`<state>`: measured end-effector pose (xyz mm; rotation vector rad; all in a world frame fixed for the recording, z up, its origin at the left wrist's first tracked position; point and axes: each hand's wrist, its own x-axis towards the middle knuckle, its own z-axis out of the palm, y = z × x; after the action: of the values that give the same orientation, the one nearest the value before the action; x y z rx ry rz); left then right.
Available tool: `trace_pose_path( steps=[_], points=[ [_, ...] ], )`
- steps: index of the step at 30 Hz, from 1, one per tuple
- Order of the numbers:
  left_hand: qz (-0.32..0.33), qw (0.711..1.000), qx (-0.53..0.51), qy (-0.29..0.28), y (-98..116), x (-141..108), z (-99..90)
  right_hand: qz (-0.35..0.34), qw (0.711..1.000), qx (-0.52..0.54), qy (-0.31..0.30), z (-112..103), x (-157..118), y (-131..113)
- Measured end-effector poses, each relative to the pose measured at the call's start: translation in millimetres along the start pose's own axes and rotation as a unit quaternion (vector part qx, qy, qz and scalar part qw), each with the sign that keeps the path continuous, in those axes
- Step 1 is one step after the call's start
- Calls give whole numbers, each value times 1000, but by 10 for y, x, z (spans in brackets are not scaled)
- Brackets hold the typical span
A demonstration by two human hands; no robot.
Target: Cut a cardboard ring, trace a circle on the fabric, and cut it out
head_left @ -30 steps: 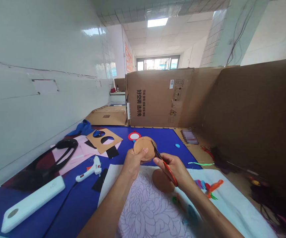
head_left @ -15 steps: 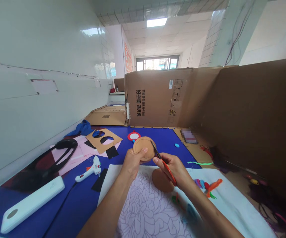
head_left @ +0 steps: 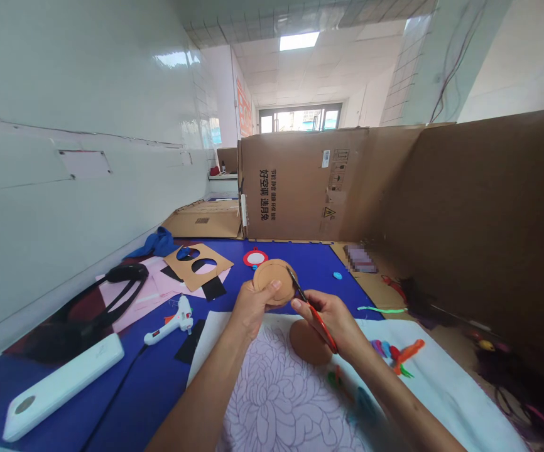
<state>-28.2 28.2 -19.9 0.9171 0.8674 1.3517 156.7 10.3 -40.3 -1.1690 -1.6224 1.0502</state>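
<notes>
Right now, the left hand grips a round tan disc between thumb and fingers above a white flower-patterned cloth; the right hand is closed around red-handled scissors, blades just at the disc's edge; a smaller-looking second tan disc lies on the cloth.

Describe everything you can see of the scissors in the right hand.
The scissors have slim red handles and dark, metal-looking blades. They are gripped in the person's right hand, tilted with the tips pointing up and away. The blades sit at the right edge of a tan disc held in the left hand. Whether the blades are open cannot be told.
</notes>
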Motion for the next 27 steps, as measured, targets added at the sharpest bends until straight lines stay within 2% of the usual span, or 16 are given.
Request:
trace_pose_path(
  steps=[5, 27],
  points=[
    [0, 1000, -1, -3, 5, 0, -3, -1, 1000, -1, -1, -1, 17, 68],
    [-6, 1000, 13, -12, 42, -8, -28, -2, 1000, -7, -2, -7, 16, 25]
  ],
)
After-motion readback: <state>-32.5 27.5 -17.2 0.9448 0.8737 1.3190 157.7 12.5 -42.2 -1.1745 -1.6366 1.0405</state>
